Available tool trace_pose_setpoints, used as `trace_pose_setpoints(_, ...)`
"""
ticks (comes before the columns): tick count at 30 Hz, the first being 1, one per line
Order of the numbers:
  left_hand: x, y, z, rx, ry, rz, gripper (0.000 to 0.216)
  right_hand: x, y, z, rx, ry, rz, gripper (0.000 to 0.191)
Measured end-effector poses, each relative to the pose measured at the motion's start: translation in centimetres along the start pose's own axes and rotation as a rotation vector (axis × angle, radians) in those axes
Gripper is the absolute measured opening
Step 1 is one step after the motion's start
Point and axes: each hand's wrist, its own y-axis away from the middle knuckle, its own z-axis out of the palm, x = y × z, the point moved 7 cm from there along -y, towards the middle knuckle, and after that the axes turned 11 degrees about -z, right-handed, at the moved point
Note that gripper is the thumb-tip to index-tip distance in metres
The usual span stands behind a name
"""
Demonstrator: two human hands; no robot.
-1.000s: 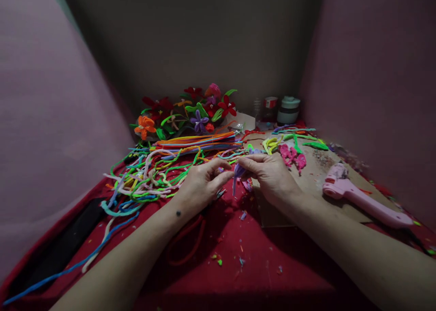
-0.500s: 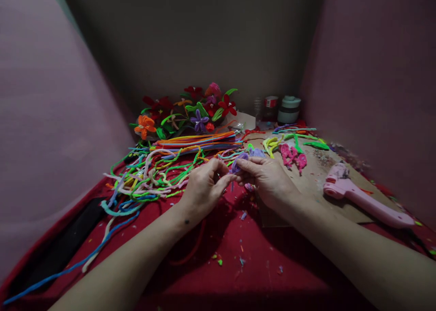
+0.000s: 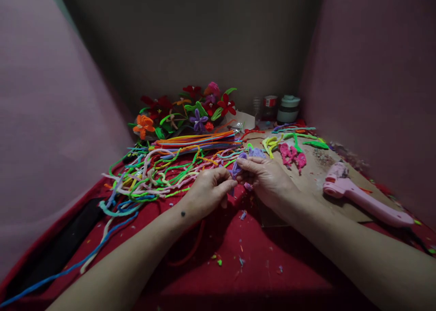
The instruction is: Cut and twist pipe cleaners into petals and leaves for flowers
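A looped purple pipe cleaner (image 3: 238,163) is held between both hands above the red cloth, its short end hanging down. My left hand (image 3: 211,186) pinches its left side with thumb and forefinger. My right hand (image 3: 264,177) grips the loop from the right, thumb on top. The fingers partly cover the piece. Right behind it lies a pale purple fuzzy piece (image 3: 256,153). Pink looped pieces (image 3: 292,155) rest on the cardboard (image 3: 315,183) to the right of my right hand.
Tangled pipe cleaners (image 3: 160,174) spread at the left, before a straight bundle (image 3: 197,140). Pipe-cleaner flowers (image 3: 197,120) stand behind. A pink glue gun (image 3: 366,197) lies on the cardboard. A lidded jar (image 3: 288,109) stands at the back. Scraps dot the red cloth (image 3: 252,270).
My left hand has shifted and turned slightly, its thumb now bent over the purple pipe cleaner. My right hand keeps its grip nearly unmoved.
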Motion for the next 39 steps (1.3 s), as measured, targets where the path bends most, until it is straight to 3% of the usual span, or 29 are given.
trace_pose_setpoints(4, 0.5, 0.1, -1.9, 0.188, -0.025, 0.054, 0.026, -0.8, -0.1, -0.1, -0.040, 0.115, -0.110, 0.020)
trace_pose_setpoints(7, 0.9, 0.4, -3.2, 0.302, 0.125, 0.103, 0.024, -0.8, 0.2, 0.5, -0.121, 0.245, -0.108, 0.021)
trace_pose_setpoints(12, 0.2, 0.0, -2.0, 0.056, 0.364, 0.004, 0.025, -0.2, 1.1, 1.8, -0.290, 0.449, -0.042, 0.024)
trace_pose_setpoints(15, 0.0, 0.0, -2.0, 0.032, 0.401, 0.001, 0.020, 0.4, 1.4, 2.0, -0.334, 0.465, 0.013, 0.022)
trace_pose_setpoints(24, 0.1, 0.5, -3.4, 0.416, 0.178, 0.127, 0.017, 0.5, 1.8, 2.5, -0.320, 0.460, -0.018, 0.019)
trace_pose_setpoints(26, -0.1, 0.2, -3.3, 0.349, 0.228, 0.113, 0.018, 0.5, 1.9, 2.5, -0.300, 0.411, 0.012, 0.019)
trace_pose_setpoints(30, -0.6, -0.7, -1.9, -0.024, 0.389, -0.003, 0.019, 0.8, 1.9, 2.4, -0.312, 0.352, 0.064, 0.018)
trace_pose_setpoints(32, -0.6, -0.8, -1.8, -0.083, 0.414, -0.023, 0.018, 0.8, 1.8, 2.3, -0.319, 0.348, 0.070, 0.017)
trace_pose_setpoints(35, -0.7, -0.8, -2.0, 0.012, 0.403, -0.012, 0.018, 0.9, 1.7, 2.3, -0.310, 0.341, 0.078, 0.016)
trace_pose_setpoints(39, -0.8, -0.6, -2.4, 0.230, 0.306, 0.012, 0.018, 1.2, 1.7, 2.1, -0.253, 0.275, 0.139, 0.014)
